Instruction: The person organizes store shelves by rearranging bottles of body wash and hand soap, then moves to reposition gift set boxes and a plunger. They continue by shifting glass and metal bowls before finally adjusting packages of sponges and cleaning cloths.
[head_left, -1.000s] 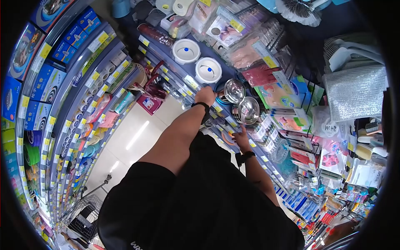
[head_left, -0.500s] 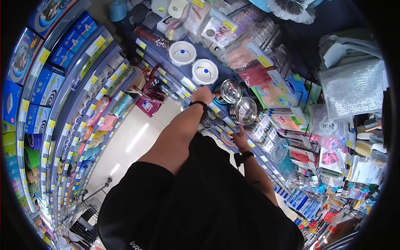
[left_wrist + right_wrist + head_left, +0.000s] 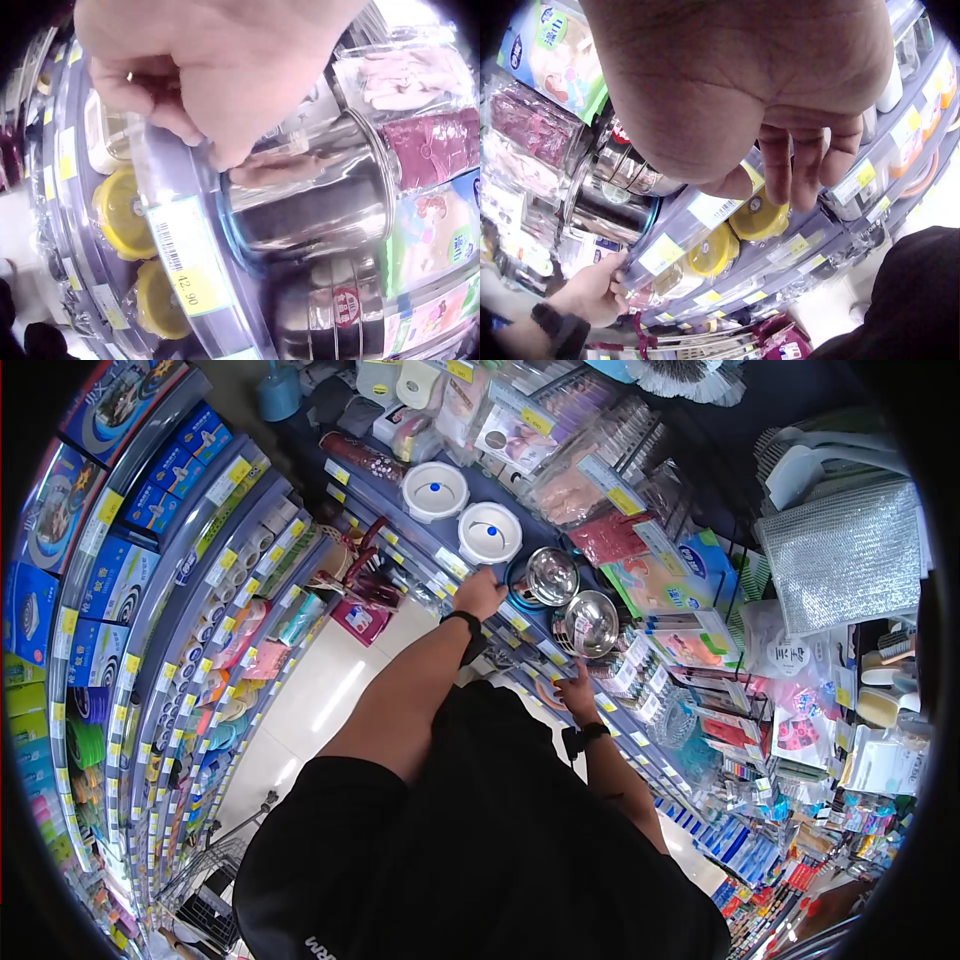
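My left hand [image 3: 481,595] is at the shelf's front edge, beside the nearer stainless steel pot [image 3: 551,576]. In the left wrist view its fingers are curled, and thumb and fingertips pinch the shelf edge [image 3: 169,176] next to the blue ring round the base of the steel pot [image 3: 315,202]. A second steel pot [image 3: 591,624] stands beside the first. My right hand [image 3: 577,697] is at the same edge below that second pot. Its fingers [image 3: 807,169] hang loose over the price strip and hold nothing.
Two white lidded containers [image 3: 490,532] stand left of the pots. Packaged gloves and cloths [image 3: 650,575] hang behind them. Yellow-lidded jars [image 3: 714,251] sit on the shelf below. Across the aisle run other stocked shelves [image 3: 165,650], with a wire cart [image 3: 205,890] on the floor.
My left hand has drawn back slightly from the nearer pot, along the shelf edge. The head view has shifted a little. My right hand stays about where it was, and the pots have not moved.
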The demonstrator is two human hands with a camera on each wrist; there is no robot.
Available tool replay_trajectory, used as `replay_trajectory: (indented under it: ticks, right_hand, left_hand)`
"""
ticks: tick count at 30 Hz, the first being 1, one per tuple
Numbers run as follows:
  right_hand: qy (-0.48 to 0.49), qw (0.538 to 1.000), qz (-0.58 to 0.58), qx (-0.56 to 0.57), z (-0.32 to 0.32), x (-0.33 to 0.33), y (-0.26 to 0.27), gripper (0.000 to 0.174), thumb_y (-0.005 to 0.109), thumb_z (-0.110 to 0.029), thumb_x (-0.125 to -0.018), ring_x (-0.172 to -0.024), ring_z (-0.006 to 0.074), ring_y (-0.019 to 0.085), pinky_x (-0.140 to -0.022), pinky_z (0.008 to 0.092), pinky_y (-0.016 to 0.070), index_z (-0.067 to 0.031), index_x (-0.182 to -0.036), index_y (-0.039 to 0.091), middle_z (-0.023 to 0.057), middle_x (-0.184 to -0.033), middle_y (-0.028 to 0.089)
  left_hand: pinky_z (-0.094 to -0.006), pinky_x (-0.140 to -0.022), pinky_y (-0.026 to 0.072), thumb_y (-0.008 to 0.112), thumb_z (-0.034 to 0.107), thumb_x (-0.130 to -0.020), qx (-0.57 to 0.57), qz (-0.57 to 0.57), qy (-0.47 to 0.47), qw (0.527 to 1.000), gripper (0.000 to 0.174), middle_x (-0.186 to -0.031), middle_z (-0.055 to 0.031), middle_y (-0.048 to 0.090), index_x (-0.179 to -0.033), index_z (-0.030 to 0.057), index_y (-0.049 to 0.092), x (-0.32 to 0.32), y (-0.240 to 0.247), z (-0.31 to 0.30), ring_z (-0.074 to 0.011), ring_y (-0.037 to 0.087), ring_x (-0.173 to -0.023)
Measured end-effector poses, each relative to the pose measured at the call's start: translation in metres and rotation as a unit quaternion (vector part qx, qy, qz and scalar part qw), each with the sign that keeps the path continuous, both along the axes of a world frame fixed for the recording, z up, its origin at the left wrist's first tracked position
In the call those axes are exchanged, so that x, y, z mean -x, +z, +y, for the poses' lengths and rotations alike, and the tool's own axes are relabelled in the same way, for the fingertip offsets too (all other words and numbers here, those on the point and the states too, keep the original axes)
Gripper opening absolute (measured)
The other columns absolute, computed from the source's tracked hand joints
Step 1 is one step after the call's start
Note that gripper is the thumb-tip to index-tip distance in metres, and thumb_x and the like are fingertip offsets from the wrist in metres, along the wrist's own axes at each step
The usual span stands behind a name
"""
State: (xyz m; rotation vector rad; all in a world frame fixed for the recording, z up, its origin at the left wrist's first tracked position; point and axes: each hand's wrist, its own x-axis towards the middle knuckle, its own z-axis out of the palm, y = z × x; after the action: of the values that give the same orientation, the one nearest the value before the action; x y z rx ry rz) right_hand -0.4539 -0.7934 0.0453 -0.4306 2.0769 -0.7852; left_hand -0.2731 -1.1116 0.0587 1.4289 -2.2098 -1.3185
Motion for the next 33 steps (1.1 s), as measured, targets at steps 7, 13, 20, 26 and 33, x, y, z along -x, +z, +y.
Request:
replay_trajectory:
  ticks: [7,13,20,26,33]
  right_hand:
    - [0.009,1.000,0.007,0.003,0.008,-0.001,-0.012,0.080,0.067,-0.003,-0.087,-0.069,0.0187,0.068,-0.060,0.0339,0.0530,-0.0177,-0.155,0.027,0.0110,-0.094,0.071]
    - [-0.012,1.000,0.004,0.003,-0.007,-0.009,0.001,0.090,0.072,-0.003,-0.084,-0.065,0.0206,0.071,-0.060,0.0345,0.0564,-0.0086,-0.156,0.020,0.0149,-0.082,0.072]
    - [-0.002,1.000,0.015,-0.020,-0.009,-0.015,0.012,0.083,0.070,-0.007,-0.087,-0.068,0.0182,0.069,-0.058,0.0326,0.0509,-0.0165,-0.155,0.023,0.0111,-0.088,0.072]
    - [-0.008,1.000,0.008,-0.010,-0.009,-0.017,0.010,0.088,0.070,-0.006,-0.087,-0.068,0.0190,0.068,-0.058,0.0330,0.0513,-0.0157,-0.159,0.020,0.0113,-0.092,0.071]
    - [-0.004,1.000,0.010,-0.011,-0.011,-0.019,0.009,0.093,0.069,-0.003,-0.084,-0.070,0.0225,0.072,-0.063,0.0344,0.0570,-0.0069,-0.159,0.013,0.0169,-0.088,0.072]
  left_hand:
    - [-0.0323,-0.060,0.0561,0.077,0.037,-0.089,-0.194,0.225,0.177,0.938,0.048,-0.093,-0.0112,0.074,-0.117,0.0004,0.065,-0.033,-0.009,-0.006,-0.0210,0.071,-0.067]
    - [-0.0279,-0.049,0.0494,0.076,0.046,-0.091,-0.281,0.238,0.236,0.899,0.051,-0.088,-0.0075,0.073,-0.105,-0.0020,0.064,-0.038,0.017,-0.038,-0.0130,0.068,-0.065]
    - [-0.0282,-0.061,0.0531,0.074,0.047,-0.091,-0.270,0.191,0.207,0.921,0.049,-0.084,-0.0062,0.072,-0.088,-0.0012,0.068,-0.042,0.017,-0.055,-0.0146,0.068,-0.067]
    - [-0.0301,-0.068,0.0536,0.074,0.045,-0.090,-0.240,0.193,0.184,0.934,0.047,-0.082,-0.0064,0.072,-0.085,-0.0007,0.068,-0.044,0.000,-0.060,-0.0149,0.066,-0.069]
    - [-0.0299,-0.069,0.0521,0.073,0.046,-0.090,-0.243,0.188,0.169,0.937,0.045,-0.079,-0.0036,0.070,-0.084,0.0015,0.069,-0.051,0.001,-0.057,-0.0136,0.064,-0.070]
